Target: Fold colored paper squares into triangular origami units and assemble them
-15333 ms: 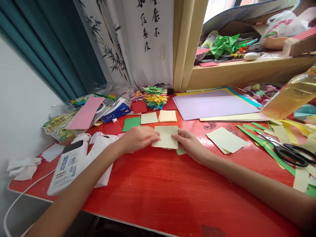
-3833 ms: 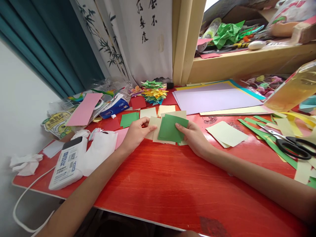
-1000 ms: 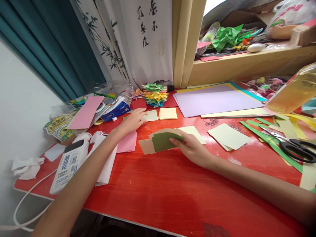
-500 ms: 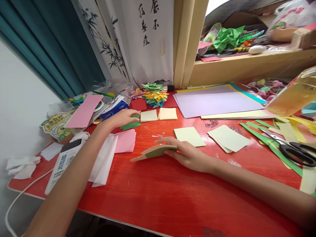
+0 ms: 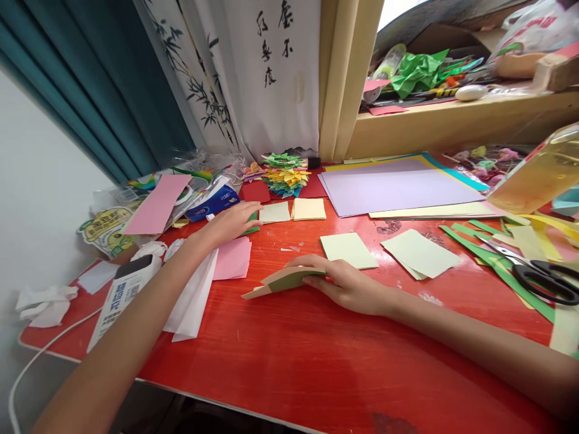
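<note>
My left hand (image 5: pixel 233 223) reaches over dark green paper squares (image 5: pixel 253 224), its fingers stretched out and largely covering them. Right beside its fingertips lie a pale green stack (image 5: pixel 274 212) and a cream stack (image 5: pixel 309 209) of squares. A pink stack of paper (image 5: pixel 233 258) is below that hand. My right hand (image 5: pixel 346 284) is closed around a few paper squares (image 5: pixel 289 280), green and pale yellow, held tilted above the table. Behind it sits a light green square stack (image 5: pixel 348 250), with more pale squares (image 5: pixel 420 254) to the right.
The red table (image 5: pixel 271 361) carries large lilac sheets (image 5: pixel 398 184) at the back. Black-handled scissors (image 5: pixel 543 278) and paper strips lie at right, near a bottle of yellowish liquid (image 5: pixel 538 172). A colourful folded-paper pile (image 5: pixel 284 175) stands behind; a white box (image 5: pixel 120 295) is at left.
My left hand has shifted slightly over the green squares and now covers more of them. My right hand keeps its hold on the paper squares, nearly still. The view has moved slightly.
</note>
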The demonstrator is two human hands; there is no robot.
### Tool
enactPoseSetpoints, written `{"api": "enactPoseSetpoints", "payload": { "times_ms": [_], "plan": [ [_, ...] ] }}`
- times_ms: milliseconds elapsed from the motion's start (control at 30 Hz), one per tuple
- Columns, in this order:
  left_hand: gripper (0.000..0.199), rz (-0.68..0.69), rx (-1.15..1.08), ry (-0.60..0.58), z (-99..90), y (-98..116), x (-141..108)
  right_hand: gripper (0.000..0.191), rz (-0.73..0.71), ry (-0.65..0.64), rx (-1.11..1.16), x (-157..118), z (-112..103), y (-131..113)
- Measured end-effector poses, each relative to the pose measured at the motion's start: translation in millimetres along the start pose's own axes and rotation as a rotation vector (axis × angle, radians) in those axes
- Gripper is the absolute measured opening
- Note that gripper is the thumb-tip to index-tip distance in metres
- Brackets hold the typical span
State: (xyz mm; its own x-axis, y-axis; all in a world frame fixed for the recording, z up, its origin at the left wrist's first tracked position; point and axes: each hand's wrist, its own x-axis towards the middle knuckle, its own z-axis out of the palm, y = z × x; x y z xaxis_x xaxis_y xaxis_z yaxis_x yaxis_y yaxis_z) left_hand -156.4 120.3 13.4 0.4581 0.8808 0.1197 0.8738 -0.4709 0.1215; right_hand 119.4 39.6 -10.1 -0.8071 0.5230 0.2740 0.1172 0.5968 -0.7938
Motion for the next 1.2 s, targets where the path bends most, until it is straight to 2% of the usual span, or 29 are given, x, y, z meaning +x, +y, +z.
{"api": "enactPoseSetpoints", "payload": {
  "times_ms": [100,233,500,600,733,800,867,967,1100,1200],
  "plan": [
    [0.044,0.025,-0.057,-0.061,3.7,3,17,0.034,0.003,0.004,0.004,0,0,-1],
    [0.036,-0.05,-0.134,-0.151,3.8,-4,31,0.034,-0.001,0.005,0.034,1,-2,-2],
    [0.038,-0.122,-0.276,-0.149,3.0,-8,30,0.027,0.014,0.099,0.113,3,-1,7],
    [0.03,-0.111,-0.212,-0.016,-0.1,0,29,0.025,0.021,0.112,0.137,3,0,9],
    [0.027,-0.086,-0.084,0.408,-24.0,32,14,0.023,0.074,0.117,0.137,4,0,9],
    [0.025,-0.045,-0.066,0.493,-37.7,54,0,0.02,0.125,0.157,0.091,4,0,8],
    [0.022,-0.009,-0.058,0.455,-45.5,75,-15,0.018,0.168,0.201,0.073,4,1,8],
    [0.02,0.014,-0.122,0.345,-42.7,96,-34,0.021,0.211,0.26,0.123,4,3,9],
    [0.019,0.015,-0.322,0.169,-27.1,105,-44,0.051,0.142,0.321,0.222,4,5,10],
    [0.02,-0.05,-0.419,0.129,-19.9,107,-47,0.063,0.122,0.263,0.266,5,5,10]
  ]
}}
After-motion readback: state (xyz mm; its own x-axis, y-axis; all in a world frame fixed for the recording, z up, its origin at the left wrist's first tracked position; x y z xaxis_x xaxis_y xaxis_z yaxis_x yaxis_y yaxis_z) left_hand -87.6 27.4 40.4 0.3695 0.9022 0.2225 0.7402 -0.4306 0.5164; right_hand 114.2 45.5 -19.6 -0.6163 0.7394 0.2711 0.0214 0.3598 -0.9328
